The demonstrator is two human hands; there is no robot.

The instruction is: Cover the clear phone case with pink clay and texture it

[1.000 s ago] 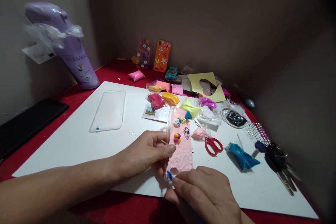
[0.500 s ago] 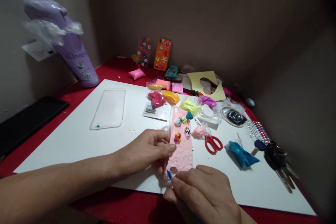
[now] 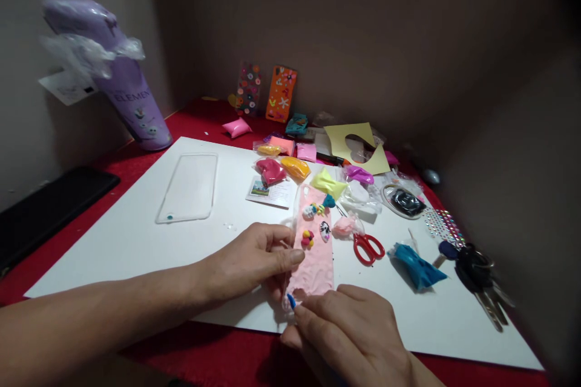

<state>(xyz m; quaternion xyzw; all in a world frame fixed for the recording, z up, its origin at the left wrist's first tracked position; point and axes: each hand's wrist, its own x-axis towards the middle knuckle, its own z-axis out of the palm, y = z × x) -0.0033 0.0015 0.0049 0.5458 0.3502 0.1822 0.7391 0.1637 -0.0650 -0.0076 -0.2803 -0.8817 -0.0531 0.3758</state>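
Note:
A phone case covered in pale pink clay is tilted up over the white board, with small clay shapes and an eye-like piece stuck on its upper half. My left hand grips its left edge, thumb across the front. Closed around a slim blue modelling tool, my right hand is at the case's lower end. The tool's blue tip touches the clay at the bottom left corner; most of its length is hidden by my fingers. Red-handled scissors lie right of the case, beside a bag of pale pink clay.
A clear phone case lies on the white board at left. Several clay packets, such as a blue one, and keys are spread right and behind. A purple bottle and black phone-like slab stand left.
The blue tool's tip and my right hand have shifted very slightly left along the bottom corner. My left hand keeps its hold on the phone case.

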